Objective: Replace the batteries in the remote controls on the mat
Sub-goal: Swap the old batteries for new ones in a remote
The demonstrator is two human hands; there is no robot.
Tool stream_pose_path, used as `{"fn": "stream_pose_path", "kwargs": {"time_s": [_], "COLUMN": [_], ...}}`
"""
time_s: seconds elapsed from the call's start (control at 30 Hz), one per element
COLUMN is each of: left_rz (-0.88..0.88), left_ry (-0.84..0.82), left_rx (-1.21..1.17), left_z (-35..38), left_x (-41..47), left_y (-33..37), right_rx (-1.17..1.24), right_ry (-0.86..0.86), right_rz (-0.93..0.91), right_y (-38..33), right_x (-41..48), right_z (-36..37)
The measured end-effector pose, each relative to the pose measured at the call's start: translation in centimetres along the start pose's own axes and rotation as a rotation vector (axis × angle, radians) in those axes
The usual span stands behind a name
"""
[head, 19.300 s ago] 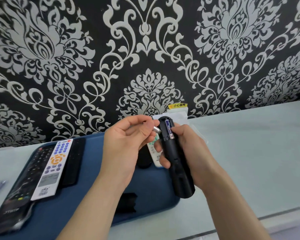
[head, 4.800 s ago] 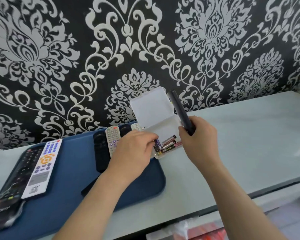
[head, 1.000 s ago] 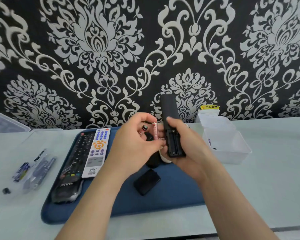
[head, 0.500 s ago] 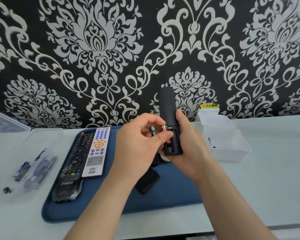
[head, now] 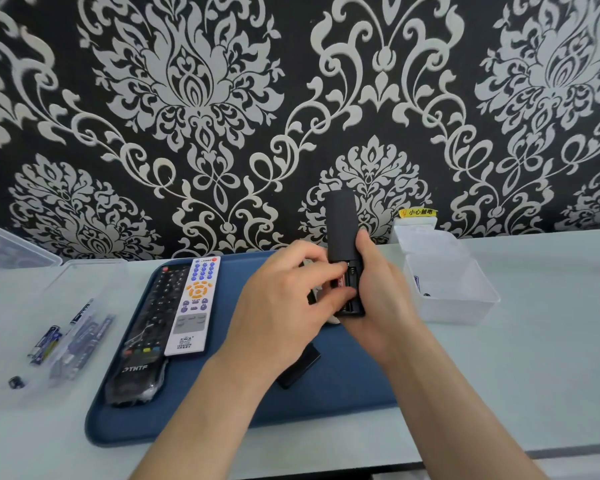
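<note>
Holding the remote [head: 342,230] up in the air, just over the far side of the mat [head: 343,396], back side facing this way, for a good look into the open slot. Wrapping the right grip [head: 378,299] around the low end of the remote, for keeping it steady. Pinching a red battery [head: 341,281] in the left grip [head: 284,306] and pushing it down into the slot, likely needing a firm press to sit flat. Leaving the cover [head: 298,370] lying on the mat, under the arms and close by, likely for snapping back on after. Keeping the white remote [head: 194,306] and the long black remote [head: 156,306] lying side by side, touching, buttons up, on the left part of the mat, out of the way of the grips; done or waiting, not being able to tell. Keeping the open box [head: 458,306] on the worktop [head: 541,341] just right of the mat, near the right grip, likely for reaching new batteries fast. Keeping loose batteries [head: 45,344] on clear plastic far off to the left, well apart from the box, likely old ones, for no mixing up.
</note>
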State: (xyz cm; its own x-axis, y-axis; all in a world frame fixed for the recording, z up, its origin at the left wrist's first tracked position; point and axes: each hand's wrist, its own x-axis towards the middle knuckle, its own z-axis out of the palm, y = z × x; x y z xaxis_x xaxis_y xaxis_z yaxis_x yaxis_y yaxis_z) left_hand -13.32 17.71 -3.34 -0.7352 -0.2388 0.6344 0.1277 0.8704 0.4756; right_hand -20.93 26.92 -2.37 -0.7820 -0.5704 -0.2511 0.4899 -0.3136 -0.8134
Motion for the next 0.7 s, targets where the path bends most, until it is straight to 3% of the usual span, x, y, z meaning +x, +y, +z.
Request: {"fn": "stream_pose_path", "kwargs": {"time_s": [0.37,0.47,0.57,0.63,0.7], "left_rz": [0.071,0.038,-0.237,-0.547,-0.715], "left_ry": [-0.11,-0.198,-0.255,-0.197,-0.121], "left_rx": [0.358,0.329,-0.168,-0.652,-0.998], "left_z": [-0.1,0.3,0.2,-0.4,-0.8], "left_x": [-0.8,-1.1,-0.9,-0.1,0.4], "left_y": [0.7,0.8,1.5,2.1,1.7], "right_rx": [0.014,-0.003,0.071,0.137,0.15], "right_ry": [-0.001,-0.001,0.036,0.037,0.025], "right_rz": [0.029,0.034,0.0,0.004,0.012], "right_y": [0.0,-0.1,-0.5,-0.8,-0.9], "right_x": [0.2,0.4,0.5,0.6,0.7], "right_z": [-0.2,-0.5,-0.5,-0.3,-0.4]}}
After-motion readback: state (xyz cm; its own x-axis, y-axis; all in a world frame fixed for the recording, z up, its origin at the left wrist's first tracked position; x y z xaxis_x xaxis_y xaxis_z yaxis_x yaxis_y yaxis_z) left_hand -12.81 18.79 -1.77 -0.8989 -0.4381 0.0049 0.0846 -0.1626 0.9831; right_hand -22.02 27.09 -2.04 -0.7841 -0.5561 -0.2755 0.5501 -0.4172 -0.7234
